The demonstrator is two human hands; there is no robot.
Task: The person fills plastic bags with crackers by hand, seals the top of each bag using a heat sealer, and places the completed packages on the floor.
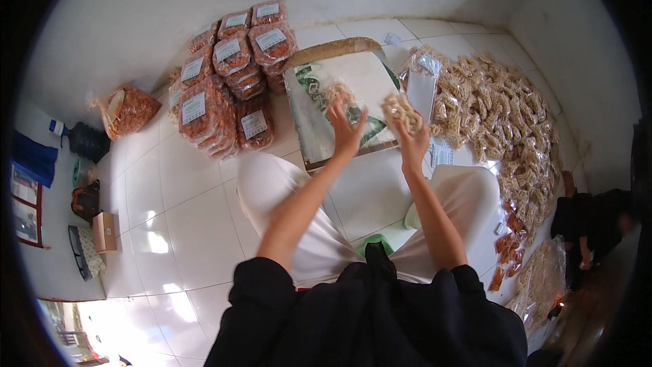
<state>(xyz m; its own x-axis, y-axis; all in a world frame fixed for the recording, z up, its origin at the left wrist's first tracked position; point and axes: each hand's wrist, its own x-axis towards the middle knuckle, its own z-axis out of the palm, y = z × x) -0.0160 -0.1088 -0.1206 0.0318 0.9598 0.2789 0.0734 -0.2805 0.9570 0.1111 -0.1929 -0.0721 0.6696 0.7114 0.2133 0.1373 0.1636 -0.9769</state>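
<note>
In front of me is a low board (367,81) with a worn, white and green patterned top. My right hand (413,144) is closed around a clear packet of pale, curled crackers (402,113) above the board's right edge. Over the middle of the board, my left hand (347,130) has its thumb and fingers apart. Its fingertips are at another small bunch of pale crackers (340,91) on the board; whether they touch it I cannot tell. Beyond the right hand spreads a large heap of similar packets (485,105).
Stacked labelled packs of reddish-brown snacks (229,71) stand left of the board, beside a filled plastic bag (130,113). A pale flat box (421,92) and printed labels (441,153) lie at the right. Small reddish packets (506,251) and a co-worker (589,221) are farther right.
</note>
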